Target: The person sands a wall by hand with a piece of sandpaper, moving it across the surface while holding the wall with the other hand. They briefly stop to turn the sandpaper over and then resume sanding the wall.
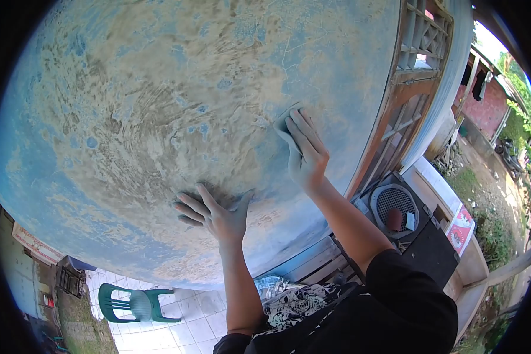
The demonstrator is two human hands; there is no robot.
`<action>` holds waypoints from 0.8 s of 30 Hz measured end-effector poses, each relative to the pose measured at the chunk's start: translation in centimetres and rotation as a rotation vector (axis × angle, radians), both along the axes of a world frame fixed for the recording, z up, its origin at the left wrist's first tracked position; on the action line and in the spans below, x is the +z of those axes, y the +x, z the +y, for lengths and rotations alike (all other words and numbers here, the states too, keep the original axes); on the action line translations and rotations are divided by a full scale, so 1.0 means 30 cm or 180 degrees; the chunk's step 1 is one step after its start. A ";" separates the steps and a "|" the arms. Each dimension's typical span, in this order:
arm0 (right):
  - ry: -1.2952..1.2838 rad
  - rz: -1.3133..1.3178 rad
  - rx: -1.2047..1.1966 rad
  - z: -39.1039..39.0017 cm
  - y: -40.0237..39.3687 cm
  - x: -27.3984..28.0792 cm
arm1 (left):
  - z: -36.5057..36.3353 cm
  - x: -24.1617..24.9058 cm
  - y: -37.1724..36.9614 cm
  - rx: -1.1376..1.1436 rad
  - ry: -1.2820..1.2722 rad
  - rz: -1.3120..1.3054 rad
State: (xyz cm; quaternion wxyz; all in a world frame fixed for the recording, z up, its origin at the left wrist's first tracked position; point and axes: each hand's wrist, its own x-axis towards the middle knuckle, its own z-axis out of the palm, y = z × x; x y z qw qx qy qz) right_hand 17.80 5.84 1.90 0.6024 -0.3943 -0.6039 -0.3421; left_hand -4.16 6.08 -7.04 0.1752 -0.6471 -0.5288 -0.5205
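A large wall [159, 76] with patchy blue paint and brownish, smeared bare areas fills most of the view. My left hand [218, 218] rests against its lower middle part, fingers spread, holding nothing; dust coats the fingers. Higher and to the right, my right hand [307, 147] presses a thin, pale folded sheet [284, 131] against the blue paint. Only the sheet's edge shows past the fingers, so I cannot tell its material.
A window frame [389, 112] borders the wall on the right. Below it stands a black speaker-like box [433, 251] with a round grille. A green plastic chair [141, 305] is on the white tiled floor [203, 312] at lower left.
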 end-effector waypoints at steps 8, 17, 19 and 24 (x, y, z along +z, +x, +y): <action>-0.0999 -0.2117 0.0703 -0.033 0.035 -0.181 | -0.035 0.025 -0.006 0.0049 -0.0285 -0.0063; 0.0003 -0.0449 -0.0034 -0.028 0.019 -0.053 | -0.072 0.052 0.002 -0.0070 -0.0260 -0.0036; -0.0645 -0.1375 0.0111 -0.060 0.015 -0.147 | -0.071 0.053 -0.003 -0.0075 -0.0248 -0.0040; -0.0113 -0.1154 -0.0049 0.017 0.104 -0.126 | -0.077 0.047 -0.018 -0.0113 -0.0350 0.0042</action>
